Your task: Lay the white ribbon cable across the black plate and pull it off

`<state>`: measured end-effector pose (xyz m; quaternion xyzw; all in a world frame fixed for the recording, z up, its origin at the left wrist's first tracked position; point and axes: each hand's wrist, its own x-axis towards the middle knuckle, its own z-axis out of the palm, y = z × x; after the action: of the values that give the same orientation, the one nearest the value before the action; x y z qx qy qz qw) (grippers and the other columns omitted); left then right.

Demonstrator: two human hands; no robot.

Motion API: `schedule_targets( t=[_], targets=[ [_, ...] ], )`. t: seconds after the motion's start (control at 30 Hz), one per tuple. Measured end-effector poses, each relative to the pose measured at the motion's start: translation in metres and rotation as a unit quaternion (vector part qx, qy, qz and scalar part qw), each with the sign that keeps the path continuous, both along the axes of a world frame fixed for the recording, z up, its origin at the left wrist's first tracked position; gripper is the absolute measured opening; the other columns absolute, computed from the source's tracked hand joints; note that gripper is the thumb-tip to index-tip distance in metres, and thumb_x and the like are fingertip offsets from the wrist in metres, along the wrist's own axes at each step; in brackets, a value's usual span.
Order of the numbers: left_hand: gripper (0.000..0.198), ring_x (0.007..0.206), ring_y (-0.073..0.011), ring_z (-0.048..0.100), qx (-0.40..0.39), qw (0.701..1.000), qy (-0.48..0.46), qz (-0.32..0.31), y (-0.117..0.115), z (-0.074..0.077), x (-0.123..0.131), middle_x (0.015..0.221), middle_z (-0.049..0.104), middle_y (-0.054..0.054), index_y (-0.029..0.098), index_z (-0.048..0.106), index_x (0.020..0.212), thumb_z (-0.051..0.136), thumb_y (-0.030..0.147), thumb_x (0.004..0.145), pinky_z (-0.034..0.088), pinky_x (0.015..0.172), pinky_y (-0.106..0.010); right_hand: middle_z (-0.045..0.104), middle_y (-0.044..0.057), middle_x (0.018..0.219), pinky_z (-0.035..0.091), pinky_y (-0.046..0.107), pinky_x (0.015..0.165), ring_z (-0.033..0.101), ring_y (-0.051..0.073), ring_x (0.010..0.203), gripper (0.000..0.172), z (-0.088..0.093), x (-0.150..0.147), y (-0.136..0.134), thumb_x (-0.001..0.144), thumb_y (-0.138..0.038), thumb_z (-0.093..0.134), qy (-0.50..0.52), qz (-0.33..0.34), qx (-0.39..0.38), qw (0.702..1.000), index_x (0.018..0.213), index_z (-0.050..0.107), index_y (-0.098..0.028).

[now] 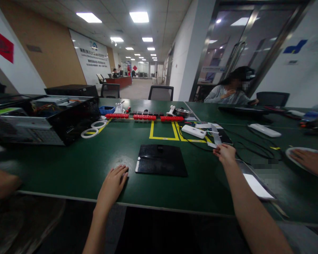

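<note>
A flat black rectangular panel [161, 160], perhaps a monitor back, lies on the green table, with a small white patch at its left edge. To its left my left hand [114, 181] rests on the tabletop, fingers extended and lightly bent, apart from the panel; a dark spot under the fingertips is unclear. My right hand [225, 154] is closed in a pinch at the lower end of a flat whitish strip [215, 134]. Beside that strip lies a white oblong device [193, 131] with dark cables around it. The right fingertips are partly hidden.
An opened computer case [39, 121] stands at left, near two white rings [89, 133]. Red strips [144, 117] and a blue tray [107, 110] line the back, behind yellow tape outlines [164, 138]. Another person's hand [310, 160] rests at right; a person [231, 90] sits opposite.
</note>
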<state>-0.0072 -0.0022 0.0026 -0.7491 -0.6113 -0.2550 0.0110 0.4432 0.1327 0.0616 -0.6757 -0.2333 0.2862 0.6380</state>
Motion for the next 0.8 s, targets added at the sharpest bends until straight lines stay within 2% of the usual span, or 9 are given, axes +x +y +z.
schedule_targets(
  t=[0.17, 0.27, 0.37, 0.5, 0.6, 0.7, 0.8],
  targets=[
    [0.034, 0.118, -0.0217, 0.051, -0.003, 1.000, 0.000, 0.001, 0.000, 0.001, 0.000, 0.121, 0.060, -0.008, 0.020, 0.060, 0.115, 0.040, 0.031, 0.090, 0.032, 0.103, -0.043, 0.048, -0.007, 0.055, 0.043, 0.017, 0.037, 0.048, 0.006, 0.038, 0.025, 0.001, -0.002, 0.002, 0.073, -0.007, 0.050, -0.051, -0.010, 0.034, 0.998, 0.096, 0.054, -0.018],
    [0.034, 0.117, -0.0219, 0.051, -0.001, 1.000, -0.006, -0.001, -0.001, 0.002, 0.000, 0.121, 0.061, -0.008, 0.020, 0.060, 0.115, 0.040, 0.031, 0.090, 0.032, 0.103, -0.043, 0.050, -0.005, 0.057, 0.042, 0.019, 0.037, 0.049, 0.009, 0.040, 0.033, 0.001, -0.002, 0.002, 0.074, -0.011, 0.050, -0.146, -0.008, 0.061, 0.987, 0.106, 0.055, -0.017],
    [0.034, 0.118, -0.0216, 0.050, -0.001, 1.000, -0.006, -0.002, -0.001, 0.002, 0.001, 0.121, 0.060, -0.008, 0.020, 0.060, 0.115, 0.040, 0.031, 0.090, 0.033, 0.103, -0.043, 0.054, -0.002, 0.061, 0.044, 0.023, 0.043, 0.052, 0.012, 0.044, 0.035, 0.004, -0.002, 0.000, 0.079, -0.017, 0.045, -0.307, 0.023, 0.072, 0.949, 0.113, 0.053, -0.016],
    [0.034, 0.118, -0.0214, 0.050, -0.005, 1.000, 0.000, -0.002, -0.001, 0.002, 0.000, 0.122, 0.060, -0.008, 0.019, 0.059, 0.115, 0.039, 0.031, 0.090, 0.032, 0.103, -0.044, 0.062, 0.006, 0.076, 0.047, 0.029, 0.064, 0.058, 0.017, 0.063, 0.032, 0.010, -0.010, -0.005, 0.085, -0.022, 0.040, -0.505, 0.027, 0.060, 0.861, 0.113, 0.056, -0.018],
    [0.034, 0.118, -0.0215, 0.050, -0.001, 1.000, 0.000, -0.005, 0.000, 0.001, 0.000, 0.122, 0.060, -0.008, 0.019, 0.059, 0.116, 0.040, 0.031, 0.090, 0.032, 0.103, -0.044, 0.064, 0.010, 0.089, 0.043, 0.031, 0.075, 0.059, 0.021, 0.080, 0.031, 0.014, -0.019, -0.007, 0.087, -0.022, 0.038, -0.589, 0.022, 0.055, 0.806, 0.112, 0.056, -0.019],
    [0.034, 0.118, -0.0217, 0.050, 0.001, 1.000, 0.000, -0.006, 0.000, 0.001, 0.000, 0.122, 0.060, -0.009, 0.018, 0.059, 0.115, 0.040, 0.030, 0.090, 0.032, 0.103, -0.043, 0.064, 0.011, 0.094, 0.042, 0.031, 0.077, 0.059, 0.022, 0.085, 0.032, 0.015, -0.025, -0.007, 0.087, -0.020, 0.036, -0.612, 0.022, 0.065, 0.788, 0.113, 0.055, -0.018],
    [0.034, 0.117, -0.0218, 0.051, -0.003, 1.000, 0.002, -0.002, 0.000, 0.001, 0.000, 0.121, 0.060, -0.008, 0.018, 0.060, 0.115, 0.040, 0.031, 0.090, 0.032, 0.103, -0.043, 0.064, 0.012, 0.093, 0.041, 0.031, 0.078, 0.059, 0.022, 0.083, 0.033, 0.015, -0.024, -0.005, 0.087, -0.020, 0.036, -0.594, 0.000, 0.070, 0.802, 0.113, 0.055, -0.016]
  ],
)
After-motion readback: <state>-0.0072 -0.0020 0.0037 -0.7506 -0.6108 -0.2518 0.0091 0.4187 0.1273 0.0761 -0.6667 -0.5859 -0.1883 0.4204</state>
